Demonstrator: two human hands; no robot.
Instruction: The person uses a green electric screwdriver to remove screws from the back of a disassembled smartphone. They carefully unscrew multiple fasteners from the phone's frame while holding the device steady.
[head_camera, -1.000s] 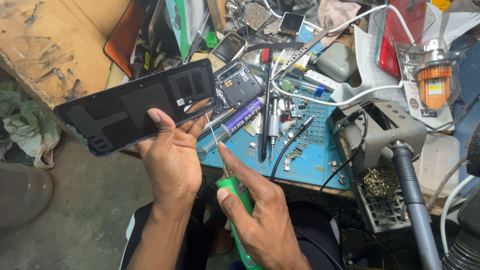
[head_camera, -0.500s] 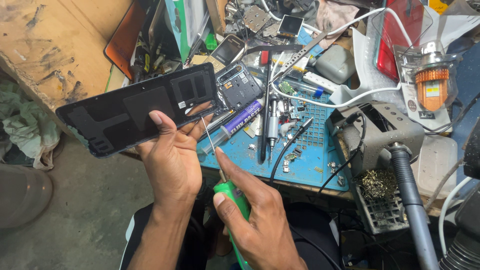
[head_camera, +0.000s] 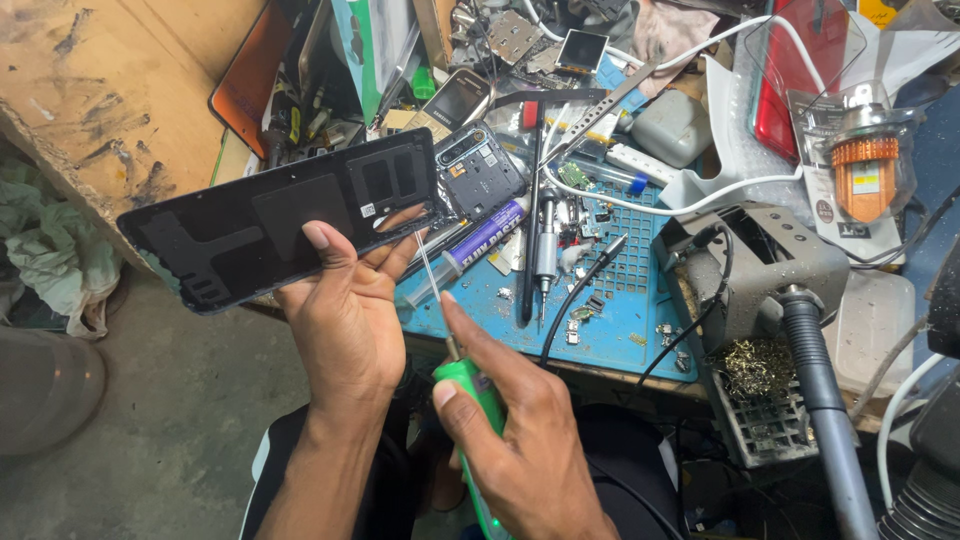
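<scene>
The left hand (head_camera: 345, 320) pinches a flat, glossy black phone cover (head_camera: 280, 215), long and rectangular with rounded corners, tilted above the bench edge; the thumb lies on its face and the fingers are behind. The right hand (head_camera: 520, 440) is wrapped tightly around the smooth green plastic handle of a screwdriver (head_camera: 455, 360), whose thin steel shaft points up towards the cover's lower edge. Beyond lies a blue mat (head_camera: 610, 320) strewn with small parts, a purple-labelled syringe (head_camera: 480, 235) and a phone body (head_camera: 480, 172).
</scene>
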